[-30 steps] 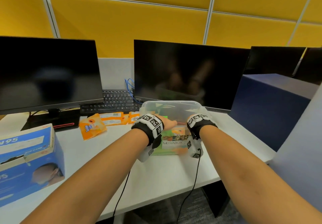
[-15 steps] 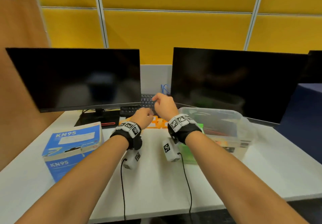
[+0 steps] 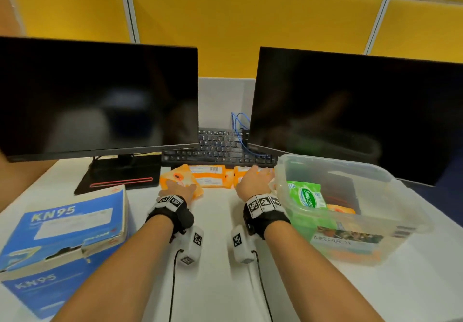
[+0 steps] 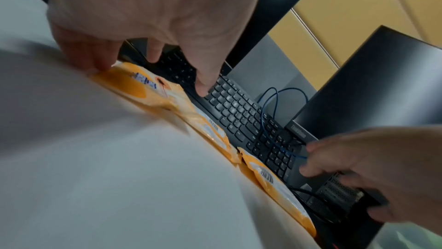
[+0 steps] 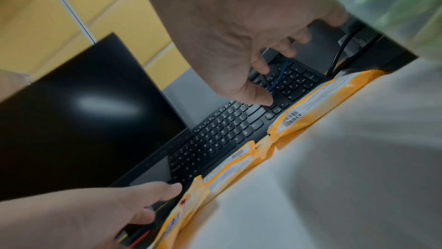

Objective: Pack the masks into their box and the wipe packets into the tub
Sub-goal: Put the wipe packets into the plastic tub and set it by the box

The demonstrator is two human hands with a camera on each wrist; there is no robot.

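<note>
**Both hands reaching for the orange wipe packets**

Head view: the left hand (image 3: pixel 178 189) lies over the leftmost flat orange plastic wipe packet (image 3: pixel 172 180); the right hand (image 3: pixel 253 182) reaches over the rightmost packet (image 3: pixel 241 171) beside the clear plastic tub (image 3: pixel 350 224), which already holds a green packet (image 3: pixel 307 196). The blue KN95 cardboard mask box (image 3: pixel 62 236) stands left on the white counter (image 3: pixel 218 291).

Left wrist view: fingers (image 4: pixel 91 58) touch the packet's edge, spread, nothing held.

Right wrist view: that grip is spread too, hovering. Next, I judge, each closes on a packet, then lifts it to the tub.
</note>
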